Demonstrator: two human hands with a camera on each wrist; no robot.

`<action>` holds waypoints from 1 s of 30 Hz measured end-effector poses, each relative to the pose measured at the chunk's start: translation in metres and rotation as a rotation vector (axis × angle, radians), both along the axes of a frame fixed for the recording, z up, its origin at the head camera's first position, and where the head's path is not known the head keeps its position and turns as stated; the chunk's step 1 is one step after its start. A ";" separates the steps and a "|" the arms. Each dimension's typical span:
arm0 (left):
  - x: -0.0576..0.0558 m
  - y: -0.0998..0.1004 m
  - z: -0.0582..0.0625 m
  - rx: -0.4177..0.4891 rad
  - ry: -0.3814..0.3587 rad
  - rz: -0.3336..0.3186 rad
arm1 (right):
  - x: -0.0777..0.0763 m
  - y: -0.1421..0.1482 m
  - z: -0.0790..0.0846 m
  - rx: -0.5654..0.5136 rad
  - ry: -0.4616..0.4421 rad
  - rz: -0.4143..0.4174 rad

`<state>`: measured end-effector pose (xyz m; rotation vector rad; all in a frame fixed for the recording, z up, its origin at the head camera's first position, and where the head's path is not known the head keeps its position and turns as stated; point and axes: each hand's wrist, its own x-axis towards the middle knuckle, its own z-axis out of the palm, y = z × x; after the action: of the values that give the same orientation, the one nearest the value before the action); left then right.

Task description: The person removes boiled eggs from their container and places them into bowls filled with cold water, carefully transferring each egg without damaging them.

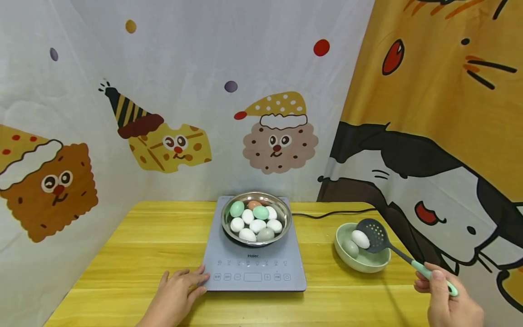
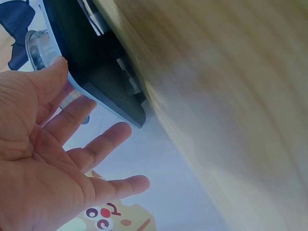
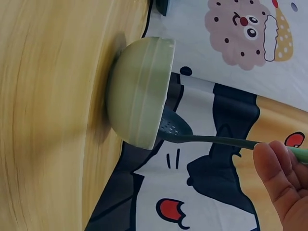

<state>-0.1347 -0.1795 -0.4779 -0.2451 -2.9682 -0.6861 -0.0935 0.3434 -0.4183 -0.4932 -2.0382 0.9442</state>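
Observation:
My right hand [image 1: 449, 295] grips the mint-green handle of a dark slotted skimmer [image 1: 372, 235]. The skimmer's head tilts over a pale green bowl [image 1: 363, 265], right beside a white egg [image 1: 360, 239] and a greyish-green egg [image 1: 350, 248] in that bowl. In the right wrist view the bowl [image 3: 139, 94] hides the eggs and part of the skimmer head [image 3: 174, 124]. My left hand [image 1: 180, 290] touches the front left edge of a grey induction cooker [image 1: 253, 268], its fingers spread in the left wrist view. On the cooker stands a steel pan [image 1: 286, 211] holding several white, green and brown eggs.
A black cord [image 1: 331, 213] runs from behind the pan to the right across the yellow wood-grain table [image 1: 163, 236]. Behind the table hangs a cloth [image 1: 184, 45] printed with cartoon snacks and a cat.

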 end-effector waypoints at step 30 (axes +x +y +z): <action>-0.001 0.000 0.000 0.011 -0.033 0.002 | 0.008 -0.009 0.004 0.239 0.215 0.110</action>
<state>-0.1362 -0.1796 -0.4777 -0.2319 -2.9944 -0.7124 -0.0859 0.3342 -0.4141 -0.1447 -1.9628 0.7677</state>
